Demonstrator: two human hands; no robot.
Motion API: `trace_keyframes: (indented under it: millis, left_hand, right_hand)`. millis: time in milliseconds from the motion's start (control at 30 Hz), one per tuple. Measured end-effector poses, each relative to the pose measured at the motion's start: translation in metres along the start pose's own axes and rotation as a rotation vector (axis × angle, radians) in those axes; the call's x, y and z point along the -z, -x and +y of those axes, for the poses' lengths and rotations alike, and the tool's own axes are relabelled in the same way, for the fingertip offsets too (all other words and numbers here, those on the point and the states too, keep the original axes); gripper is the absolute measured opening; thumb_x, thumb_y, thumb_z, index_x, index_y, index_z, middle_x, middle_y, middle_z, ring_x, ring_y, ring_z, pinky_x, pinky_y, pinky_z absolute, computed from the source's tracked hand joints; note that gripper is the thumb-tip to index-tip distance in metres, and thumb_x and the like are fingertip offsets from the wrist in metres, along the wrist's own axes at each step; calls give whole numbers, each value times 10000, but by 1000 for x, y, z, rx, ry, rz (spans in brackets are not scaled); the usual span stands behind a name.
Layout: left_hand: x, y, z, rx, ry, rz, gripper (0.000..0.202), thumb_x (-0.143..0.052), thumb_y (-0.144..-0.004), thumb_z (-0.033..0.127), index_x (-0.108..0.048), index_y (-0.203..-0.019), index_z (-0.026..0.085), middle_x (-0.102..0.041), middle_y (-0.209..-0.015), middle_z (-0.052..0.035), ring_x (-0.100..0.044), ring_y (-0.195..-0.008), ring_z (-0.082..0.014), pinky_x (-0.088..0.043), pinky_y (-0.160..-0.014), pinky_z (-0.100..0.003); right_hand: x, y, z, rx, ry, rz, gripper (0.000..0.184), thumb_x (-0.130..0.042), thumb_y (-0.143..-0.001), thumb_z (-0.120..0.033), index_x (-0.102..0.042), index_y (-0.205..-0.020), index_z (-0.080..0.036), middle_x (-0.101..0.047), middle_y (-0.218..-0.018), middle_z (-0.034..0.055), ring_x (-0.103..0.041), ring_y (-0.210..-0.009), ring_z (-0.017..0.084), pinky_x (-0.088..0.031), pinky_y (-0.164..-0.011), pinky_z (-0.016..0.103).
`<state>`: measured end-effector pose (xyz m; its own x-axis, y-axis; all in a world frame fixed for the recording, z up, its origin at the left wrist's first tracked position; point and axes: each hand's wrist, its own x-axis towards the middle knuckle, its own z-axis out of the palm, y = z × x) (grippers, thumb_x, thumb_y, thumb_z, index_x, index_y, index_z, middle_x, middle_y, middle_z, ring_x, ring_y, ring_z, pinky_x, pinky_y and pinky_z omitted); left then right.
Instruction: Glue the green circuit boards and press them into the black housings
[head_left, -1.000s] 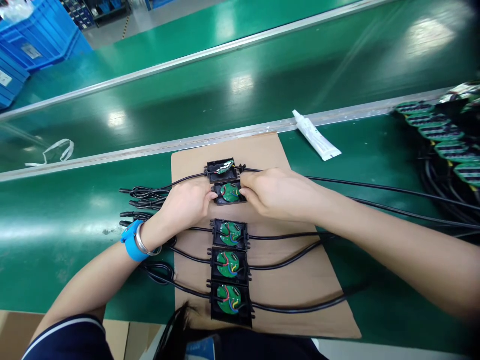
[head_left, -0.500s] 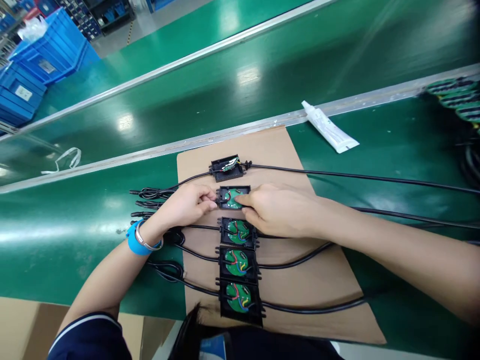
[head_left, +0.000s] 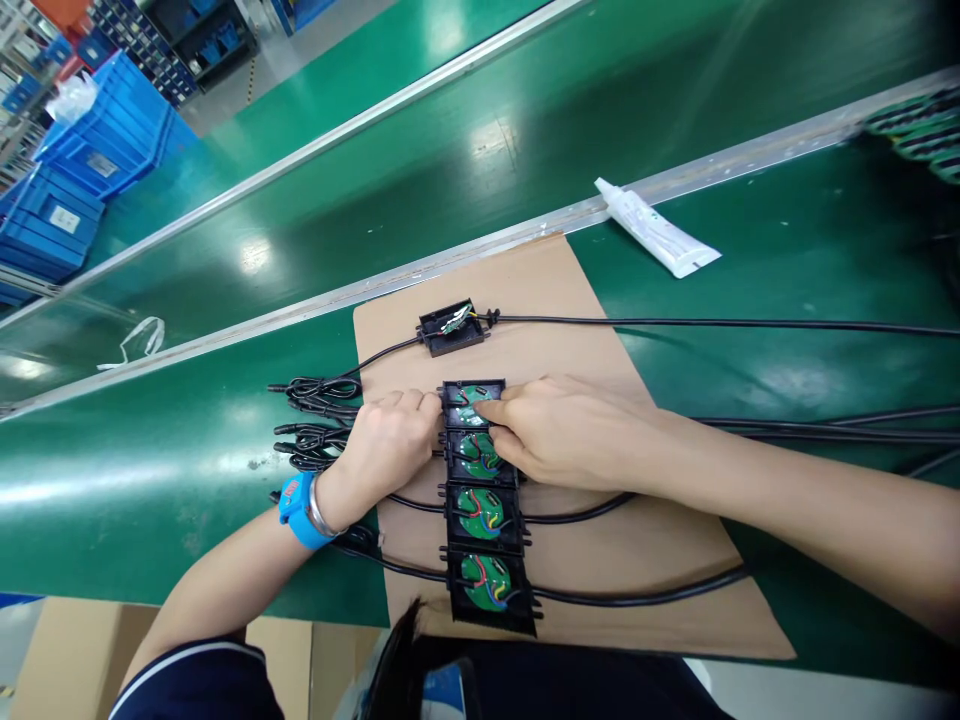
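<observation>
Several black plastic housings lie in a column, each with a green circuit board and coloured wires. At the top of this column, a housing (head_left: 450, 393) touches the one below it. My left hand (head_left: 399, 440) is closed at its left end; the fingertips and whatever they pinch are hidden. From the right, my right hand (head_left: 574, 430) grips the same housing, its index fingertip on the circuit board (head_left: 466, 412) and another finger lower down at the right edge. Farther up, a separate housing (head_left: 454, 340) sits tilted, its board raised at an angle.
Under the housings is a cardboard sheet (head_left: 540, 280) on the green bench. Coiled black cables (head_left: 319, 392) lie left, and long cables (head_left: 720, 322) run right. A white tube (head_left: 660, 230) rests by the metal rail. Circuit boards (head_left: 919, 135) are at far right, blue crates (head_left: 112, 125) far left.
The housing between my hands has moved toward me and now meets the column below, where a gap was. My left hand has turned knuckles-up; my right index finger stays on the board.
</observation>
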<state>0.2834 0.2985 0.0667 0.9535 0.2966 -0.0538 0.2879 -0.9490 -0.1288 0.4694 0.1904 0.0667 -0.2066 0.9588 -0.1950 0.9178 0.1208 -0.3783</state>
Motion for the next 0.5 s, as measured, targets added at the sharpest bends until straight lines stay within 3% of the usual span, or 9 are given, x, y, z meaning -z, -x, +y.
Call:
trace_keyframes:
  millis: [133,267,400,500]
  left_hand:
    - [5,-7,15,-57,-172,-94,267,-384,-911,12,-639,-920,87,-652,-762,-116,-643,-677,-231,-425,-505,-306]
    - [6,-8,19,-47,-216,-106,259,-399,-923,16,-649,-974,61,-659,-776,-120,-651,-688,-229,-458,-527,-302]
    - [6,1,12,7,-51,8,240,-484,-929,91,-628,-1120,100,-689,-962,-113,-660,-850,-217,-551,-692,-311]
    - [6,3,12,-84,54,74,297,-454,-927,85,-599,-1186,86,-655,-1138,-134,-626,-974,-217,-565,-835,-335]
  right_hand:
    - [1,0,-2,-1,21,-9,304,-411,-920,-250,-686,-871,-130,-706,-808,141,-651,-683,234,-381,-597,327]
    - [3,0,-6,-36,67,-24,327,-400,-923,-260,-698,-905,-125,-714,-835,159,-667,-699,262,-389,-585,336]
    - [5,1,-8,-42,61,-40,347,-396,-912,-255,-713,-964,-125,-721,-883,171,-688,-761,300,-407,-606,357]
    - [6,2,-7,-66,24,-39,378,-396,-898,-257,-708,-1074,-139,-725,-919,169,-693,-799,311,-417,-628,365]
